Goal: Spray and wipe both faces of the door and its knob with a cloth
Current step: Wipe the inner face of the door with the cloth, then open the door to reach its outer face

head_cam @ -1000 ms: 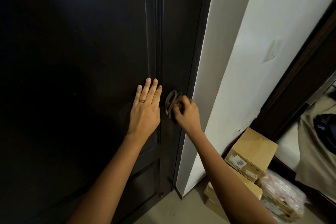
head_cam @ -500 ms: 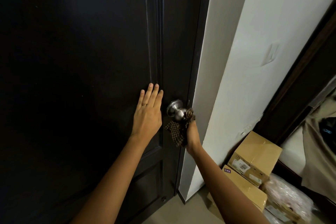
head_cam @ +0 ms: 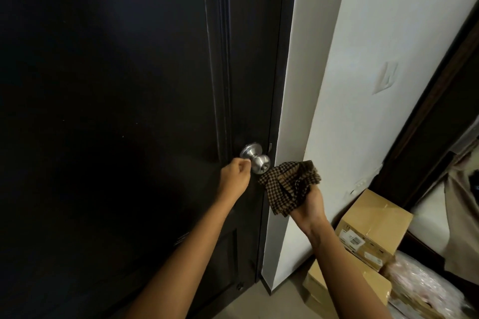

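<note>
Door (head_cam: 129,111): dark, shut, filling the left of the view beside a white wall (head_cam: 298,85).
Knob (head_cam: 255,156): silver, at the door's right edge, long axis sticking out from the door face toward near right.
Left hand (head_cam: 234,179): just below-left of knob, fingers (head_cam: 245,162) curled, seemingly pinching its neck.
Right hand (head_cam: 309,204): gripping bunched checked cloth (head_cam: 290,186), just right of knob, not touching.
Nearer to knob: left hand.
Boxes (head_cam: 373,225): cardboard, on floor far right, closed, contents hidden.

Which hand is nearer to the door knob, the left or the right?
Left. The left hand is right at the knob, curled fingers by its neck from the lower left. The right hand, holding the cloth, is lower right of the knob, apart from it.
</note>
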